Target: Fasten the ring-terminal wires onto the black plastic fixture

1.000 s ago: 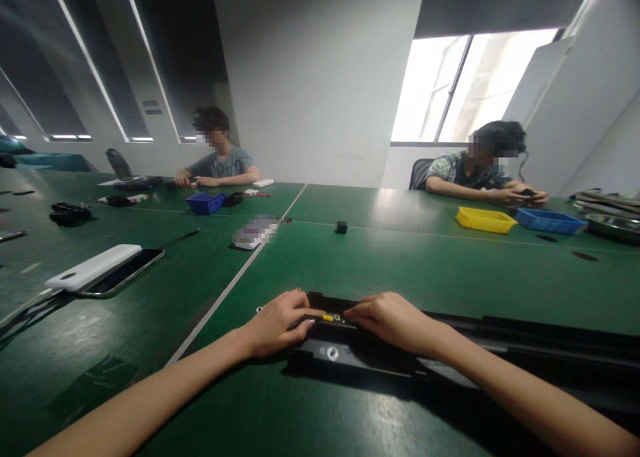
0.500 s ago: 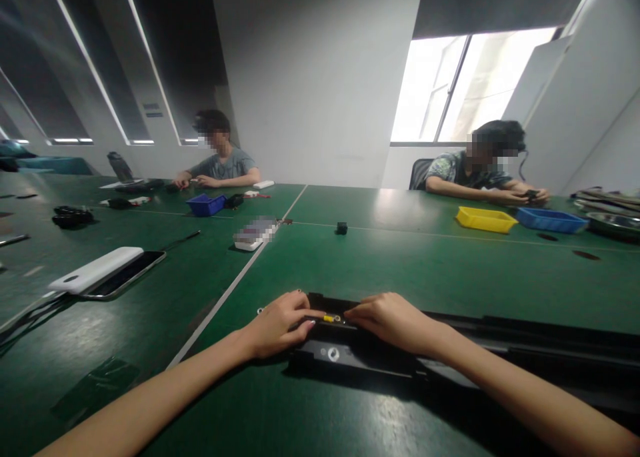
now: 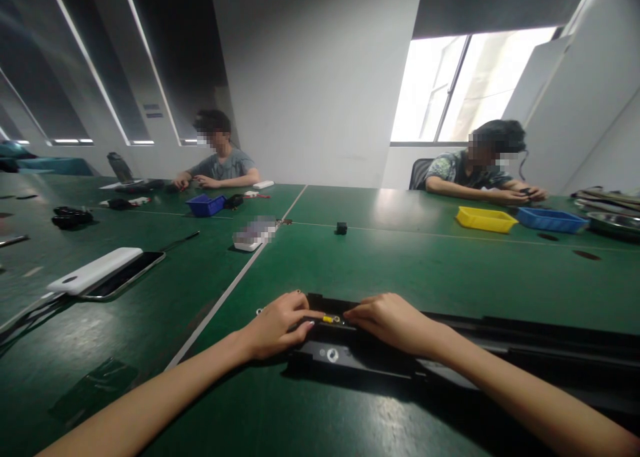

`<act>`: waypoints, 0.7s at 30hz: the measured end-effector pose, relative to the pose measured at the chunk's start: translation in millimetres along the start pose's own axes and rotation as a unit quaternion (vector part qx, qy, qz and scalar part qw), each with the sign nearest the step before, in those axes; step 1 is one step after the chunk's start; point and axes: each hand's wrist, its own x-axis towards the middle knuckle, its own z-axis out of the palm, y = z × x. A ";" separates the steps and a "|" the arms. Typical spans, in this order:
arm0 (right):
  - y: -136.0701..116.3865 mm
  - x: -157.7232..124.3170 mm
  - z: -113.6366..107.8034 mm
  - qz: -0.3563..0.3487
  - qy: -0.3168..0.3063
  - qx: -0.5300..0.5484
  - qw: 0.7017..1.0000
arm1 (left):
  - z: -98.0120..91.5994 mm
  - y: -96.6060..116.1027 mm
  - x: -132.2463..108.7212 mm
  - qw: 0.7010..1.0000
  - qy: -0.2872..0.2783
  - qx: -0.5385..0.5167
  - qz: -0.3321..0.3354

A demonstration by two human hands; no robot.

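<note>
A long black rail-like part lies across the green table close to me. My left hand rests curled on its left end, fingers pinched toward a small yellow terminal. My right hand lies curled on the rail just right of that yellow piece, fingertips meeting it from the other side. Both hands pinch at the terminal; which one grips it is hard to tell.
A white power bank and a phone lie at the left. A small black block sits mid-table. Two other people work at the far side, near a blue bin, a yellow tray and a blue tray.
</note>
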 end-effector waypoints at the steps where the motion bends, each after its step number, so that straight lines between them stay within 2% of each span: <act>1: 0.0 0.0 0.0 0.001 0.000 0.000 1.000 | 0.1 -0.1 -0.2 1.000 0.000 0.000 -0.001; 21: -2.6 -0.4 -2.8 0.004 -0.006 0.005 1.000 | 0.0 0.5 0.7 1.000 0.006 0.001 0.000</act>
